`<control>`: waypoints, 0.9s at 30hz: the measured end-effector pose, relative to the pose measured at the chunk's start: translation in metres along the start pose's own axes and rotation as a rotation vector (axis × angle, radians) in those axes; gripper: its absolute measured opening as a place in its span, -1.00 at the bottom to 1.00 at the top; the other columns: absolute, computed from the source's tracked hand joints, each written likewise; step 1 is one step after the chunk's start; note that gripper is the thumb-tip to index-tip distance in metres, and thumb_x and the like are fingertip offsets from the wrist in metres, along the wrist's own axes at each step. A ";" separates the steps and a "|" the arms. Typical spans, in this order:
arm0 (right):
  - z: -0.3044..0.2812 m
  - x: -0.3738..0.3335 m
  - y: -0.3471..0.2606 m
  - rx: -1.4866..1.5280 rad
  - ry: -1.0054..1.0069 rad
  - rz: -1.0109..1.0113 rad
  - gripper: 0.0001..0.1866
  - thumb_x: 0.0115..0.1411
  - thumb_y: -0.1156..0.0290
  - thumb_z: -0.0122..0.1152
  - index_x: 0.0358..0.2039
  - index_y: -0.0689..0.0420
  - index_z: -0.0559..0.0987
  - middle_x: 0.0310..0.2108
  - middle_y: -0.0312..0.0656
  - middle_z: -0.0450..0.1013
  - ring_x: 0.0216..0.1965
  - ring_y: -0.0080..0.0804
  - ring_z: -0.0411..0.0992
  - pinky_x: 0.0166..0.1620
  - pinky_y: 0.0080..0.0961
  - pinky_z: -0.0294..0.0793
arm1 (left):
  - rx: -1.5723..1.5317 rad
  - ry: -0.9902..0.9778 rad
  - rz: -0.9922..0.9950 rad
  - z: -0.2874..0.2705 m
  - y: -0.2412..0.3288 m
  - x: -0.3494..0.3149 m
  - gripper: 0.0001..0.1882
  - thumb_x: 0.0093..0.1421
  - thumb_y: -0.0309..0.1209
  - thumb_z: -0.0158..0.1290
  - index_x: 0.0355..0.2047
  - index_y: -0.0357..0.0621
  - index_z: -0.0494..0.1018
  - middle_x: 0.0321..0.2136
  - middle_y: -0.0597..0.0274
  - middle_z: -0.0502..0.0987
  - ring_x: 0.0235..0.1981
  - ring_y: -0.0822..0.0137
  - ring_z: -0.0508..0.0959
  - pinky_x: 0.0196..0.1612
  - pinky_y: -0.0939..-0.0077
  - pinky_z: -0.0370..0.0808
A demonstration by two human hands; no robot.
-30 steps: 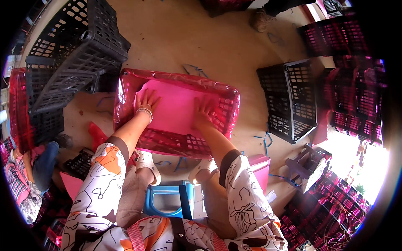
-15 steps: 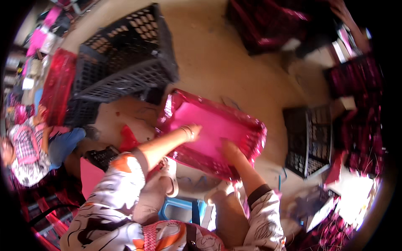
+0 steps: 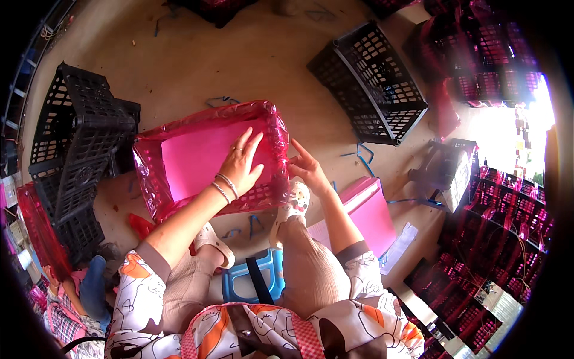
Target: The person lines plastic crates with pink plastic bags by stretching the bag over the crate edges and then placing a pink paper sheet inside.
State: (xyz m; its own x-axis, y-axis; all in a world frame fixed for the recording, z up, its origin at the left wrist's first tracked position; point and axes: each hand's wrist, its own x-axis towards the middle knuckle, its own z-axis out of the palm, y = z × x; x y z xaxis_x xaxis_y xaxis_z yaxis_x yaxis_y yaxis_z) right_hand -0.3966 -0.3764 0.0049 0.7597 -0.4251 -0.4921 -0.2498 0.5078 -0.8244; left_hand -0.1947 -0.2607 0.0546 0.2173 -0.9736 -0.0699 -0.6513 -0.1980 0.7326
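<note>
In front of my feet sits a crate (image 3: 156, 206) lined with shiny, see-through magenta film. A flat pink sheet (image 3: 197, 152) lies on its bottom. My left hand (image 3: 240, 164), with bracelets on the wrist, is over the crate's right part, fingers spread and nothing held; whether it touches the sheet I cannot tell. Just outside the crate's right end is my right hand (image 3: 310, 170), its index finger stretched out and the others partly bent, holding nothing visible.
Black plastic crates stand at left (image 3: 89, 143) and upper right (image 3: 382, 90). A pink stack of sheets (image 3: 371, 215) lies right of my leg; a blue stool (image 3: 272, 272) is below me. Film-lined crates (image 3: 472, 269) pile up at right. Another person (image 3: 72, 305) sits at lower left.
The view has swung rightward, so the lined crate shows further left and turned. My right hand has come out of the crate to its right end; my left has shifted toward that end.
</note>
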 end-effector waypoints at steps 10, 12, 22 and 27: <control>0.005 0.013 0.015 0.305 0.134 0.100 -0.85 0.19 0.35 0.02 -0.38 0.15 0.46 -0.65 -0.46 0.29 -0.72 -0.75 0.13 -0.65 -0.79 0.07 | -0.128 0.133 -0.110 0.060 0.034 0.012 0.02 -0.15 -0.53 0.13 0.22 -0.10 -0.31 0.17 -0.35 -0.25 0.19 -0.23 -0.07 0.18 0.20 0.10; -0.010 0.009 0.001 0.292 0.162 0.086 -0.85 0.20 0.36 -0.01 -0.42 0.15 0.45 -0.67 -0.45 0.26 -0.75 -0.75 0.11 -0.69 -0.77 0.03 | -0.108 0.145 -0.121 0.057 0.041 0.010 0.03 -0.15 -0.54 0.13 0.22 -0.12 -0.32 0.17 -0.35 -0.28 0.19 -0.25 -0.08 0.18 0.21 0.10; -0.027 -0.009 -0.028 0.632 0.032 -0.047 -0.85 0.21 0.44 -0.08 -0.28 0.21 0.42 -0.54 -0.22 0.44 -0.83 -0.73 0.03 -0.76 -0.82 -0.05 | 0.271 -0.032 0.030 0.073 0.055 0.036 -0.16 -0.12 -0.11 0.13 0.15 -0.06 0.05 0.19 0.13 0.00 0.24 -0.04 -0.15 0.14 -0.26 -0.20; -0.012 -0.007 -0.025 0.368 0.207 -0.155 -0.83 0.18 0.54 -0.07 -0.25 0.26 0.47 -0.26 -0.12 0.48 -0.71 -0.63 0.24 -0.63 -0.75 0.24 | 0.398 0.077 0.008 0.096 0.035 0.032 -0.79 0.07 -0.35 -0.08 -0.30 -0.16 0.37 0.01 0.19 0.28 0.20 0.06 0.01 0.16 -0.13 -0.08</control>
State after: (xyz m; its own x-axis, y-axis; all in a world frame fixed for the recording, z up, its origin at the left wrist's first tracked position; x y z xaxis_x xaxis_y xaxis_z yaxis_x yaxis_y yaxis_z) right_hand -0.4024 -0.3950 0.0253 0.6256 -0.6393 -0.4472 0.1161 0.6432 -0.7569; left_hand -0.2803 -0.3098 0.0132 0.2556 -0.9668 -0.0032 -0.8806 -0.2342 0.4120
